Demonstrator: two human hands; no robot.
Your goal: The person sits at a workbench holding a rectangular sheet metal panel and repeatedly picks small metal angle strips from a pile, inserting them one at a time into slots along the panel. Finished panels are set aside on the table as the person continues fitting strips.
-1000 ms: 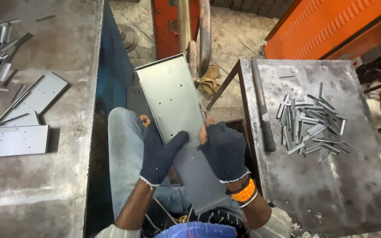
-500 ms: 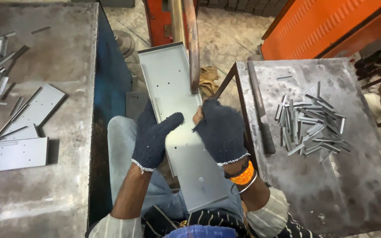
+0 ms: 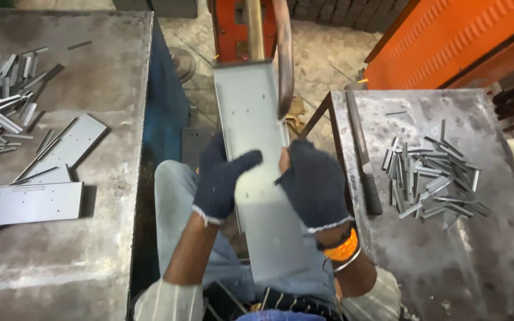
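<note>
Between two steel tables [image 3: 60, 249], both gloved hands gripped a long metal channel [image 3: 257, 178]. Left hand [image 3: 218, 181] and right hand [image 3: 313, 184] should have held it level under the orange machine [image 3: 251, 30].

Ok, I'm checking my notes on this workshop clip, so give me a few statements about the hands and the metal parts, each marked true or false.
1. Both hands, left and right, wear dark knitted gloves. True.
2. They hold a long grey sheet-metal channel. True.
3. The channel lies flat on the right steel table. False: it is held up between the tables, its far end at the orange machine.
4. The pile of small metal strips lies on the floor. False: it lies on the right table.
5. Flat grey metal plates lie on the left table. True.
</note>
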